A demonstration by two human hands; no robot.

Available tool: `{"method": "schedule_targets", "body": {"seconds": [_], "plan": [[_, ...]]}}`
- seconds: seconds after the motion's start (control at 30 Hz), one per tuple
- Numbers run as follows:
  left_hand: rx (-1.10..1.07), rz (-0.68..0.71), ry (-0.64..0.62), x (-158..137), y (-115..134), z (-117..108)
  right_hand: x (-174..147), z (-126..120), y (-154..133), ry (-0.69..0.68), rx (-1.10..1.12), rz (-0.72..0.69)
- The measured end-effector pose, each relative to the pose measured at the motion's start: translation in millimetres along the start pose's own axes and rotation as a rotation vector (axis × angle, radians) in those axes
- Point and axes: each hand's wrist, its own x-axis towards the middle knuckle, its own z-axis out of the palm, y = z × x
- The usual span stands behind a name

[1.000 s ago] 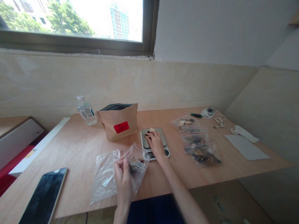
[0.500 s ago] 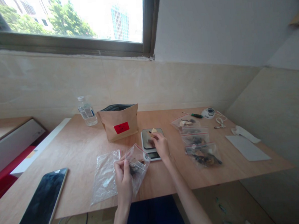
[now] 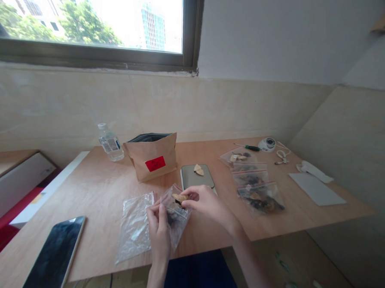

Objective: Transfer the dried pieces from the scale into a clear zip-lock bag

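My left hand (image 3: 158, 225) is closed on a clear zip bag (image 3: 177, 233) with dark dried pieces inside. At the bag's mouth, my right hand (image 3: 203, 200) pinches a tan dried slice (image 3: 180, 198) with a dark part under it. Behind that hand lies a small kitchen scale (image 3: 188, 175), its display hidden by the hand. Pale dried slices (image 3: 198, 169) rest on the scale's metal plate. A flat clear plastic bag (image 3: 134, 233) lies to the left of my left hand.
A brown paper pouch (image 3: 159, 152) with a red label stands open behind the scale. Around the table are a water bottle (image 3: 110, 142), a phone (image 3: 52, 261), filled zip bags (image 3: 261, 200), a screwdriver (image 3: 252, 148), a white camera (image 3: 268, 144) and white paper (image 3: 316, 191).
My right hand has moved from above the scale plate, down and left to the bag's mouth, with the tan slice between its fingers. Pale slices stay on the plate. My left hand is still.
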Motion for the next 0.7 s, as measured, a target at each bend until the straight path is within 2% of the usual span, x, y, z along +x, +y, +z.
{"method": "schedule_targets", "body": {"seconds": [0.1,0.23,0.3,0.33,0.4,0.47,0.5,0.57,0.7], "plan": [[0.015,0.006,-0.016,0,3,1,0,7,-4,0.004,-0.088,-0.002],[0.027,0.022,-0.032,-1,5,1,5,12,-8,-0.054,0.073,-0.118],[0.026,0.017,-0.032,-1,5,0,14,10,-3,-0.042,0.135,-0.195],[0.024,0.015,-0.033,0,4,0,21,8,2,0.017,0.128,-0.223],[0.014,0.013,-0.037,0,3,-1,39,1,20,0.223,0.019,-0.257],[-0.001,0.001,-0.038,0,1,-2,58,-7,43,0.453,-0.195,-0.25],[-0.008,-0.004,-0.037,1,1,-2,68,-11,56,0.523,-0.301,-0.234],[-0.008,-0.01,-0.029,0,1,-3,82,-18,80,0.545,-0.458,-0.201],[0.004,-0.02,-0.02,0,3,-4,92,-24,108,0.513,-0.497,-0.171]]}}
